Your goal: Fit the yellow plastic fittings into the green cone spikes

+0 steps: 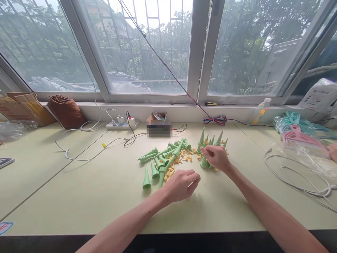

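Observation:
My left hand [183,185] hovers low over the table with its fingers curled in; whatever they may hold is hidden. It is nearest to a loose pile of green cone-shaped spikes [160,162], some lying and a few standing on their wide ends. Small yellow plastic valve-like pieces [184,158] are scattered beside and among them. To the right, my right hand [217,157] is pinched closed at a group of upright green spikes [201,138], several with yellow pieces sticking out of their sides. The hand hides part of this group, and I cannot make out what its fingertips hold.
Behind the pile stand a small open box [157,117] and a power strip [122,123] with cables. A brown drawstring bag [65,111] and cardboard [25,107] sit at left. A bottle [260,111], packaged hangers [297,130], a white cable [289,186] and another person's hand [333,151] are at right.

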The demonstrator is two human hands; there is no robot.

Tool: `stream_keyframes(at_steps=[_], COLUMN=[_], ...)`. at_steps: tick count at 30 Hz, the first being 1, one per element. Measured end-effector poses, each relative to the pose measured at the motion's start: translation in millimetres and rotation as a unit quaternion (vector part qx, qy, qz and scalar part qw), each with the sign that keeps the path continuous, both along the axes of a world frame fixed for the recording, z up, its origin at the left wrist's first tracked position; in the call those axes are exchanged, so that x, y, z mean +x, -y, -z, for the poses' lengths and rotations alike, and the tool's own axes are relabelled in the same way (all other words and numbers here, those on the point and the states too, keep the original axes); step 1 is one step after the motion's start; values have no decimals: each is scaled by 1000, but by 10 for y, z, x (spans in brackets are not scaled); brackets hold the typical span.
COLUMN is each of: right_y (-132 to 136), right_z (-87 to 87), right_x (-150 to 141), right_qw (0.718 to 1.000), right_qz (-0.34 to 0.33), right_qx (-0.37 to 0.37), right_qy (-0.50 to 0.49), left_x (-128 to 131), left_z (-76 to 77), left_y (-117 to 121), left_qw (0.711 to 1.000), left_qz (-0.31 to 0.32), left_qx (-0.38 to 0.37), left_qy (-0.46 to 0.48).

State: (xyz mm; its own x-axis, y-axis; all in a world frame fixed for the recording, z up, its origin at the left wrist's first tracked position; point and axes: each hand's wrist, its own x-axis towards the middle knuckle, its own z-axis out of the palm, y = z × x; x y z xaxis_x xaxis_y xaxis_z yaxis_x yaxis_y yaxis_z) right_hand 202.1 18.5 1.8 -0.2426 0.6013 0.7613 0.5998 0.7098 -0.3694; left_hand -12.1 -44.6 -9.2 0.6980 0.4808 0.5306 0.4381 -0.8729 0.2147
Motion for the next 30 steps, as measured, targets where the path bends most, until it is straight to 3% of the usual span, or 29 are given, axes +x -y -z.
stream_keyframes(at_steps=[9, 15, 17, 20, 24, 27, 30], right_y=[-4, 57, 125, 272, 494, 625, 696], right_z=[8, -34, -38, 12, 161, 249, 294], right_x=[25, -42, -113, -291, -576, -726, -798], right_qw=[999, 984, 975, 978, 979, 969, 966], right_qz=[6, 97, 98, 17, -122, -191, -218], right_qx=[33, 140, 183, 194, 160, 143, 114], right_qy=[15, -62, -81, -72, 35, 63, 77], left_x=[-5, 0, -5, -33, -72, -30, 91], left_z=[-10, 0, -9, -55, -166, -243, -269], left_y=[-11, -34, -57, -116, -261, -427, -624], left_qw=[1000, 999, 997, 992, 980, 978, 977], left_qz=[-6, -44, -69, -115, -156, -148, -110], left_qx=[-6, -21, -32, -56, -123, -145, -157], left_qy=[-8, -14, -4, 22, 25, -19, -89])
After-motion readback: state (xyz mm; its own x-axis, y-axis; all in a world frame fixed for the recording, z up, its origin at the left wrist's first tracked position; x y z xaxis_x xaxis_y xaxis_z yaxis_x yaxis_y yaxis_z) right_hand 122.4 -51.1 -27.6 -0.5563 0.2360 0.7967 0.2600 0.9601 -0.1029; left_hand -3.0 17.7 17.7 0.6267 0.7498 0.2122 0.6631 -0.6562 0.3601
